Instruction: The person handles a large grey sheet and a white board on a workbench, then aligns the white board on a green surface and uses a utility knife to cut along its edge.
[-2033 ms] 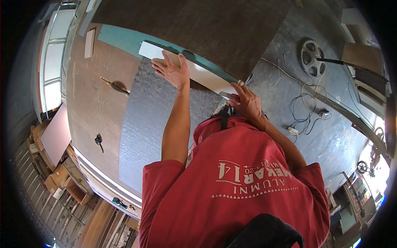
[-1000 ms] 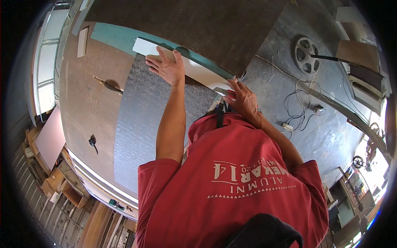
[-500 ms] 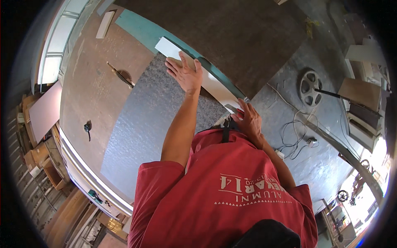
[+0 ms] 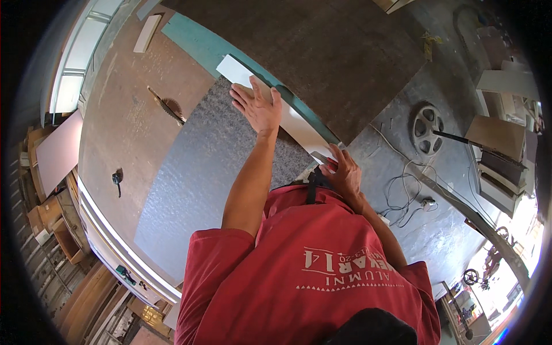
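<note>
Hands (image 4: 261,112) at white strip (image 4: 296,127), red tool (image 4: 332,165) partly hidden by right fingers (image 4: 340,158)

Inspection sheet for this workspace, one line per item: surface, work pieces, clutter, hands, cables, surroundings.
Surface: brown top, partly covered by a grey mottled sheet.
Work pieces: white strip lies along a teal strip; dark brown board beyond.
Clutter: toothed blade, black object, small pale strip.
Hands: left hand spread on the white strip; right hand closed on a red-handled tool near its end; blade contact unclear.
Cables: tangle on grey floor, right side.
Surroundings: grey spoked wheel, stacked boards right; pink panel left.
</note>
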The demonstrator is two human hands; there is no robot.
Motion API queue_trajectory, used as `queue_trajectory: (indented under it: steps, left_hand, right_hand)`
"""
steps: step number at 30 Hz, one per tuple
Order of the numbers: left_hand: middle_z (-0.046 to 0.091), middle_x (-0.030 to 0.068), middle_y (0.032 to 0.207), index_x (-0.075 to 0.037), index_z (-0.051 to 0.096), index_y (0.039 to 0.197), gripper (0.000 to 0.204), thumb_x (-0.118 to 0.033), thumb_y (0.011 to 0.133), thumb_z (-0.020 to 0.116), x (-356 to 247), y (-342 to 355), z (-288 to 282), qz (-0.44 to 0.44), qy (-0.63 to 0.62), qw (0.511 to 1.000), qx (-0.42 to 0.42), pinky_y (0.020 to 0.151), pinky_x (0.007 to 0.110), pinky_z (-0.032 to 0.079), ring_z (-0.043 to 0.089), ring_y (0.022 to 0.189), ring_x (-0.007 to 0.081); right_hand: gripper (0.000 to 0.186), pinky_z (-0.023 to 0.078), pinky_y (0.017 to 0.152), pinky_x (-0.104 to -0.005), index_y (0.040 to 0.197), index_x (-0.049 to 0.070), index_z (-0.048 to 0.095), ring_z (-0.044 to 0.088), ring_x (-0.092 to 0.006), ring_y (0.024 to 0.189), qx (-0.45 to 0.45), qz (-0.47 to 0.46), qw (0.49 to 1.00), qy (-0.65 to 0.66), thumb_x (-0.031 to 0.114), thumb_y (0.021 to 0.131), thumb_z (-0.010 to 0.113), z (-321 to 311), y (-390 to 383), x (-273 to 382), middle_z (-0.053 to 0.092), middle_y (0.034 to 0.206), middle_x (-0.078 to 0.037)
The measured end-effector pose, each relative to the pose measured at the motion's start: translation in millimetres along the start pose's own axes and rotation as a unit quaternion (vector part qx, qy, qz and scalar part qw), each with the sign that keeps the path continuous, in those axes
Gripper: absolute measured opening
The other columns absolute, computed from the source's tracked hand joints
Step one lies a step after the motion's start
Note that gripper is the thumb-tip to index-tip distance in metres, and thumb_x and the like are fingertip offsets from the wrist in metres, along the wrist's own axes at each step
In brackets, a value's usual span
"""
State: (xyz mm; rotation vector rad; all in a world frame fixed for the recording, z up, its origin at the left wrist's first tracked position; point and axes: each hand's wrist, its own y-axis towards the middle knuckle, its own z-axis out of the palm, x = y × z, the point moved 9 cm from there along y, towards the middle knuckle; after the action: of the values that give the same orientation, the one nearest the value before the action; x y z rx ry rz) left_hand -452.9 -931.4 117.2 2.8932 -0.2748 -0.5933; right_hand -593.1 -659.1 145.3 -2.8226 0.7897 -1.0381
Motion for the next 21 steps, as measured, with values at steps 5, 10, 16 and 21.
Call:
queue_trajectory:
  steps: [5, 10, 16, 21]
  left_hand:
    - [0.017, 0.0378, 0.16, -0.014, 0.037, 0.157, 0.074, -0.054, 0.095, 0.049, -2.6, 0.0, -0.2, -0.007, -0.002, 1.0, 0.022, 0.121, 0.061, 0.017, 0.016, 0.15, 0.0537]
    - [0.019, 0.0379, 0.159, -0.013, 0.04, 0.155, 0.074, -0.055, 0.094, 0.053, -0.8, -0.1, -1.0, -0.004, -0.003, 1.0, 0.004, 0.121, 0.061, 0.017, 0.018, 0.149, 0.0544]
    - [0.018, 0.0369, 0.16, -0.015, 0.04, 0.156, 0.076, -0.055, 0.094, 0.053, -1.5, -0.8, 0.4, -0.006, -0.007, 1.0, 0.008, 0.121, 0.061, 0.016, 0.016, 0.149, 0.0541]
    - [0.017, 0.0371, 0.16, -0.014, 0.04, 0.156, 0.076, -0.055, 0.093, 0.055, 3.0, 0.8, 3.2, -0.007, -0.002, 1.0, 0.028, 0.12, 0.061, 0.018, 0.015, 0.149, 0.0557]
  right_hand:
    - [0.07, 0.057, 0.082, -0.0438, 0.137, 0.015, 0.055, 0.067, -0.0328, 0.101, 0.007, 0.013, 1.0, -0.003, 0.024, 0.074, 0.083, 0.6, -0.6, -2.1, 0.065, 0.112, -0.011]
    - [0.07, 0.057, 0.082, -0.0438, 0.137, 0.015, 0.055, 0.067, -0.0329, 0.103, 0.003, 0.006, 1.0, -0.001, 0.023, 0.074, 0.083, 1.3, -0.4, -3.5, 0.065, 0.116, -0.012]
    - [0.067, 0.056, 0.078, -0.0423, 0.136, 0.012, 0.057, 0.068, -0.0306, 0.092, -0.032, -0.017, 0.999, 0.002, 0.024, 0.075, 0.082, -3.7, -1.1, -0.8, 0.065, 0.101, -0.01]
    - [0.066, 0.057, 0.078, -0.0417, 0.134, 0.013, 0.058, 0.068, -0.0305, 0.093, -0.035, -0.022, 0.999, 0.019, 0.023, 0.074, 0.083, -8.6, 1.2, 5.6, 0.065, 0.102, -0.01]
